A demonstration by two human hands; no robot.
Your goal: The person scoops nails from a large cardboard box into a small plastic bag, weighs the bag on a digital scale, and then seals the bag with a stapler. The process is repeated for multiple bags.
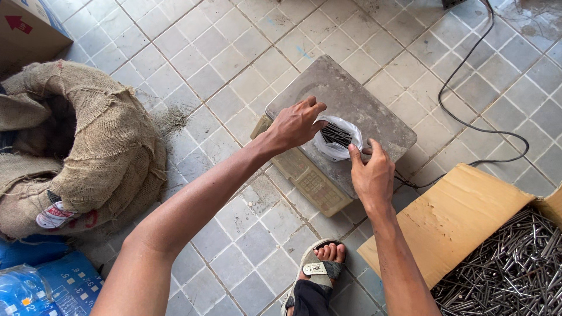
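A small clear plastic bag [338,138] of dark nails is held on the grey platform of the scale [351,96], near its front edge, by the left hand [295,124] and right hand [372,175]. An open brown carton [453,219] of nails is seen at the lower right. A burlap sack [88,146] with a white-and-red label [54,215] lies at the left, blue printed bags [47,287] below it, and a brown carton with a red arrow [26,26] at the upper left.
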